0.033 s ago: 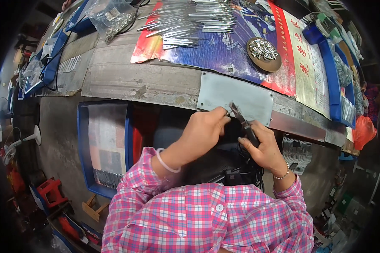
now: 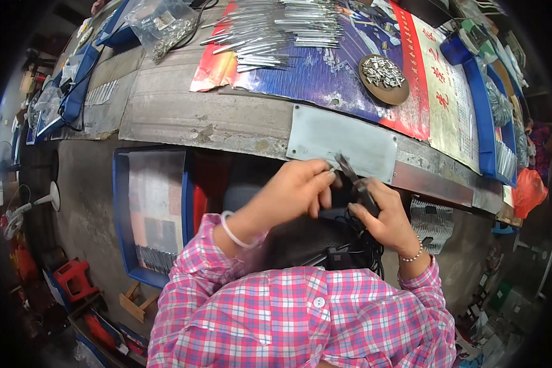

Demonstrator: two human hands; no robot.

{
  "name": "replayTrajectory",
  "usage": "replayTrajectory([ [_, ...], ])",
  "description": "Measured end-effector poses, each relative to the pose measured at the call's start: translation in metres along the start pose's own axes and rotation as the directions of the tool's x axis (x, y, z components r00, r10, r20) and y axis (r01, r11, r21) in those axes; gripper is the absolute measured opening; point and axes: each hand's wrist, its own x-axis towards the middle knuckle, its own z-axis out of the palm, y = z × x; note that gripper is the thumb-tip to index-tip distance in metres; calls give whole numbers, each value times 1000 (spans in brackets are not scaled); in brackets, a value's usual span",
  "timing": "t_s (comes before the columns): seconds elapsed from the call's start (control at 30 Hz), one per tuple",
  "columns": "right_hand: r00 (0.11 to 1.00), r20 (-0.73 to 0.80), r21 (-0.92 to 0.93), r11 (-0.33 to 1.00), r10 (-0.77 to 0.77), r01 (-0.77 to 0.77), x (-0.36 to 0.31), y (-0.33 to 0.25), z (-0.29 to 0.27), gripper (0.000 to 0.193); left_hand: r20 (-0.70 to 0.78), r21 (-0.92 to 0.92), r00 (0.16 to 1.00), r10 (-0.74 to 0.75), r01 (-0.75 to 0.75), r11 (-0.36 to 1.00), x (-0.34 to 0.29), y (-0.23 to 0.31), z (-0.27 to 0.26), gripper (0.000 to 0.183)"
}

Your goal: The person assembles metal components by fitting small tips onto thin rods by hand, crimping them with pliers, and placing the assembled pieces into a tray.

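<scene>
- I am watching the person's right hand [image 2: 383,211] from the head camera; its fingers are closing around the dark handles of the pliers [image 2: 351,173], gripping them firmly.
- The pliers are pointing up and to the left, their tip showing against the lower edge of the pale plate [image 2: 337,130]; I am not able to tell whether they are touching it, or how far apart the jaws are standing.
- The left hand [image 2: 302,187] is sitting just beside that tip, its thumb and forefinger bending in close together and the other fingers curling loosely below; blur is hiding whether anything small is between them, so I cannot tell.
- The plate is lying flat along the near edge of the grey desk [image 2: 165,122], screws showing at its corners.
- Beyond it I am seeing a printed poster [image 2: 313,76] spreading over the desk, with a brown dish [image 2: 387,95] of short metal pieces [image 2: 381,70] resting on its right half.
- Thin metal rods [image 2: 251,37] are lying in heaps at the poster's far end.
- A blue bin [image 2: 486,138] is standing at the desk's right, and a red bag [image 2: 529,192] is hanging near it.
- Below the desk, to the left, a blue tray [image 2: 120,202] is holding more slender metal pieces [image 2: 156,259] at its near end.
</scene>
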Motion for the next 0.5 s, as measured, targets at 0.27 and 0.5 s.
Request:
replayTrajectory([
  [0.27,989,0,170,974,-150,147,-12,1,2,21,357,-399,928,-103,252,882,-11,-15,-9,33],
  [0.5,991,-34,118,985,-126,129,-8,4,9,20,1,86,998,-63,63,994,-9,-16,5,26],
])
